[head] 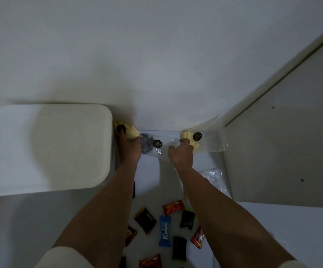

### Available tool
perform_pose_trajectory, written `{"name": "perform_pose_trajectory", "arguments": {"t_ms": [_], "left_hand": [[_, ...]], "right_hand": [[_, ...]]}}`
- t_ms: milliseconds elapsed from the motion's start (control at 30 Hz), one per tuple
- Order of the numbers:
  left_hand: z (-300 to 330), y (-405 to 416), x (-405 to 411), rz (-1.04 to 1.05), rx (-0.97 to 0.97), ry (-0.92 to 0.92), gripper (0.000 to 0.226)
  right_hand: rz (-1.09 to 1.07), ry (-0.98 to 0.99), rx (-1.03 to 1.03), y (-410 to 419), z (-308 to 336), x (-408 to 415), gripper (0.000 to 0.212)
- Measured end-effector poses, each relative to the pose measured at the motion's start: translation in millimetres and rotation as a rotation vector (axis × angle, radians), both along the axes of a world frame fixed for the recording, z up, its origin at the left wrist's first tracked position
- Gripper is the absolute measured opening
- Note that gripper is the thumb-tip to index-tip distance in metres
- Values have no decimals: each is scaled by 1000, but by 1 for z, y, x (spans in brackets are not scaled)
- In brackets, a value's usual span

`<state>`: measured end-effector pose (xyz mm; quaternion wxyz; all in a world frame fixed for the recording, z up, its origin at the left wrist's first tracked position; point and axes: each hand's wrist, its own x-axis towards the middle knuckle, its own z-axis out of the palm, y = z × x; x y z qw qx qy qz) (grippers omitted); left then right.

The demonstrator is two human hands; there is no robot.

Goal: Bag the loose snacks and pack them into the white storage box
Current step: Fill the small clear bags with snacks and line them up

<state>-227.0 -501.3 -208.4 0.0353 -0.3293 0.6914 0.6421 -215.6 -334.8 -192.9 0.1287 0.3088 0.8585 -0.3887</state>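
clear bag of pale yellow snacks [192,141] with a round black sticker, right of frame centre, pinched at its near edge by right hand [181,153]. left hand [130,149] grips a second yellow snack bag [126,130] against the white storage box [46,147], lid on, at left. wrapped snacks [164,229] lie loose, lower centre.

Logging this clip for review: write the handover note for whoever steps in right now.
Left hand grips a clear pack of yellow snacks beside the white storage box, whose lid is on. Right hand holds another yellow snack pack at a clear bag. A grey snack pack lies between them. Done: nothing visibly boxed. Left: the loose wrapped snacks near the body, including the blue Kalpa bar, then packing the box.
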Motion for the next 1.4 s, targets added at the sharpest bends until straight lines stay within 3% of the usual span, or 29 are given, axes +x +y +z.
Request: {"name": "perform_pose_trajectory", "arguments": {"t_ms": [200, 400, 500, 767, 833, 900, 967, 1133, 1300, 1400], "left_hand": [[-3, -1, -4, -26, -92, 65, 65], [8, -3, -6, -205, -425, 42, 43], [15, 3, 0, -263, -415, -17, 59], [37, 14, 12, -305, -435, -25, 44], [45, 12, 20, -311, -423, -35, 51], [62, 13, 34, -324, -412, -22, 40], [78, 15, 51, -329, -371, 25, 31], [129, 27, 106, -321, 86, 51, 42], [166, 34, 171, -347, 239, 29, 42], [171, 32, 211, -342, 255, 16, 29]], "right_hand": [[-79, -66, -162, -1, -15, 1, 54], [-256, 296, -213, 2, 3, 4, 40], [-221, 412, -259, 10, 10, 6, 44], [-117, 439, -416, 10, 33, 14, 55], [-70, 471, -409, 7, 43, 20, 49], [-26, 504, -392, 5, 57, 30, 36], [18, 521, -363, 5, 70, 44, 26], [167, 586, -281, 6, 102, 100, 18], [258, 591, -254, 5, 122, 170, 22], [283, 614, -261, 4, 130, 213, 24]]}}
